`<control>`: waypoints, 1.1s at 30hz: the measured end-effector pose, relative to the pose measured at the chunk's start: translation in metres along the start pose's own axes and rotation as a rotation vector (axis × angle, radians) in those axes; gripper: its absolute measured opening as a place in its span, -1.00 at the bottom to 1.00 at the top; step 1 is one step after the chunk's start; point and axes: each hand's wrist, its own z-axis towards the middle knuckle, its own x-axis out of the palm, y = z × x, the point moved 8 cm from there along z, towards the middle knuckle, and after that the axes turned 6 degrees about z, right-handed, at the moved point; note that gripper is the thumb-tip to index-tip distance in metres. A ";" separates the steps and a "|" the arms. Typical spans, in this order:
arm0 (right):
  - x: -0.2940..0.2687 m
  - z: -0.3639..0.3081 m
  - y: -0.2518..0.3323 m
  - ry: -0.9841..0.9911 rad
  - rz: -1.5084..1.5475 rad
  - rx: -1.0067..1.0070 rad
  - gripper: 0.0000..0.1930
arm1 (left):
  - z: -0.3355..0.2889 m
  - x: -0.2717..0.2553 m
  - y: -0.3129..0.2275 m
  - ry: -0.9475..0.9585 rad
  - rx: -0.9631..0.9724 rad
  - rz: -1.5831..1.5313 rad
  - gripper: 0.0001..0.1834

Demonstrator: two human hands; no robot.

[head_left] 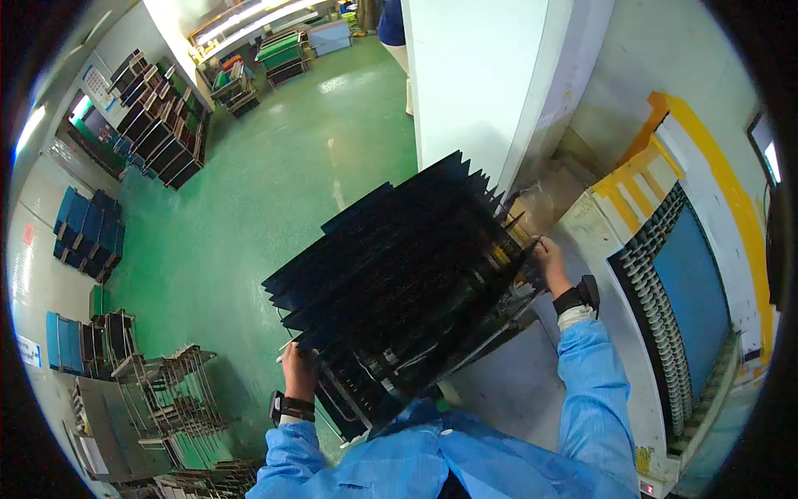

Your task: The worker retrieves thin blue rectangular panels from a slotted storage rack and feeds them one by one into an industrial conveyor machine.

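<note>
A big batch of thin black panels spreads in front of my body, their far edges fanned out in a jagged row. They appear to stand in a wire-like rack, mostly hidden beneath them. My left hand is closed at the near left corner, by a pale rod end. At the right edge my right hand is closed, with its fingers partly hidden by the dark edge. Whether each hand grips the rack frame or the panels themselves is hard to see. Both wrists carry dark bands below the hands.
To the right stands a white machine with a blue conveyor bed and a row of rollers. A white pillar rises ahead. Empty wire racks stand at left, near stacked dark racks. Another person is partly behind the pillar.
</note>
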 end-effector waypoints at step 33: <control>-0.031 -0.087 0.005 0.094 0.085 0.164 -0.61 | -0.008 -0.042 0.002 -0.175 0.246 0.898 -0.86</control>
